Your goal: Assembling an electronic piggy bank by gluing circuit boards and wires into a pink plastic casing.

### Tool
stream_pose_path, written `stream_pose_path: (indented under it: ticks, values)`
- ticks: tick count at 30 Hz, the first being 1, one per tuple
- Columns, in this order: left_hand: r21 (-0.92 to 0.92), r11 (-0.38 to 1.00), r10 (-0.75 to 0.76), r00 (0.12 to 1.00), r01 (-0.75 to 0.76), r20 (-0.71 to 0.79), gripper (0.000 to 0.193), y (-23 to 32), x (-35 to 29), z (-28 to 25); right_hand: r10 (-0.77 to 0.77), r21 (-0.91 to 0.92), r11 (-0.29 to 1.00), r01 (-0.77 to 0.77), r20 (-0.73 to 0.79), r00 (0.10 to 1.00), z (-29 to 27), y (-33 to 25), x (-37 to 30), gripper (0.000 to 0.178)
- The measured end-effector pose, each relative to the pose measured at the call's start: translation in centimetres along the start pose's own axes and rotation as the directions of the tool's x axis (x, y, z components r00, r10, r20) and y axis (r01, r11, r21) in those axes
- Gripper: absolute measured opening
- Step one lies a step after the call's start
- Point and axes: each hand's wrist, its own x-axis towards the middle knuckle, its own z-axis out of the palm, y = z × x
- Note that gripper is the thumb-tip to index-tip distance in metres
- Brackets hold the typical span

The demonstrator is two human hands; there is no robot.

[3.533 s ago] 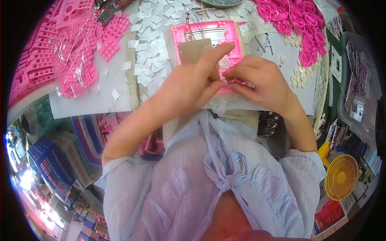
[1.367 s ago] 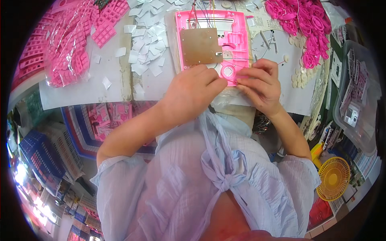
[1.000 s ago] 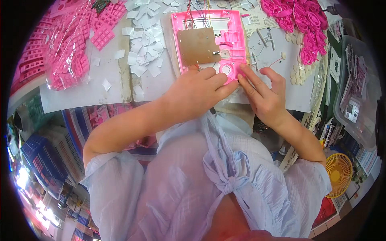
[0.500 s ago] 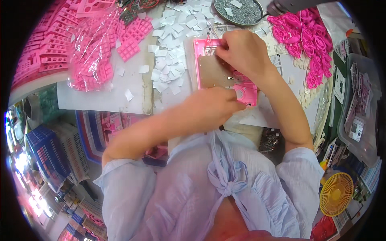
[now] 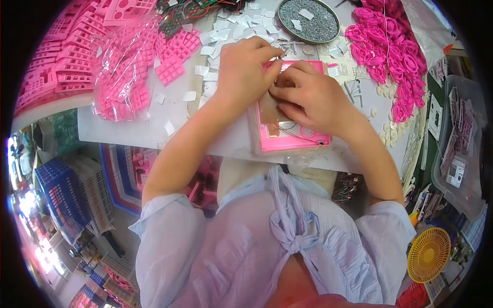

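Note:
A pink plastic casing [image 5: 292, 143] lies on the table in front of me, with a brown board [image 5: 267, 112] and thin wires inside it. My left hand [image 5: 246, 72] reaches over the casing's upper left corner, thumb and forefinger pinched together. What sits between those fingertips is too small to make out. Close beside it, my right hand [image 5: 316, 97] rests over the board with its fingers curled in. Its fingertips nearly meet the left hand's, and whatever they hold is hidden. Both hands cover much of the casing's upper half.
White paper squares [image 5: 221, 35] lie scattered left of the casing. A round dish of small metal screws [image 5: 308, 20] stands beyond it. Pink keypads [image 5: 123, 77] in a clear bag lie left; bundled pink cords [image 5: 385, 46] lie right. Metal pins [image 5: 354, 92] sit beside the casing.
My left hand has moved from the casing's lower edge up to its upper left corner. My right hand has come down over the board. The casing sits slightly lower in view.

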Motion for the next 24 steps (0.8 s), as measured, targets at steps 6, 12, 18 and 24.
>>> stream_pose_path:
  ticks: [6, 12, 18, 24]
  values:
    - [0.222, 0.953, 0.214, 0.977, -0.207, -0.007, 0.019, 0.4, 0.1, -0.1, -0.065, -0.113, 0.993, 0.033, -0.291, 0.955, -1.5, 3.9, 2.8, 0.030]
    - [0.387, 0.905, 0.220, 0.973, -0.177, -0.071, 0.028, 1.1, -1.1, -0.4, 0.137, -0.158, 0.980, -0.123, 0.083, 0.987, -2.1, 6.0, 3.1, 0.035]
    - [0.366, 0.918, 0.180, 0.982, -0.150, -0.048, 0.028, 0.6, -1.6, -0.3, -0.050, 0.011, 0.998, 0.054, -0.230, 0.972, -0.2, 7.2, 4.4, 0.020]
    - [0.427, 0.885, 0.253, 0.962, -0.187, -0.103, 0.027, 0.9, -1.3, -1.1, 0.024, -0.016, 1.000, -0.024, 0.042, 0.999, -1.8, 6.9, 5.0, 0.014]
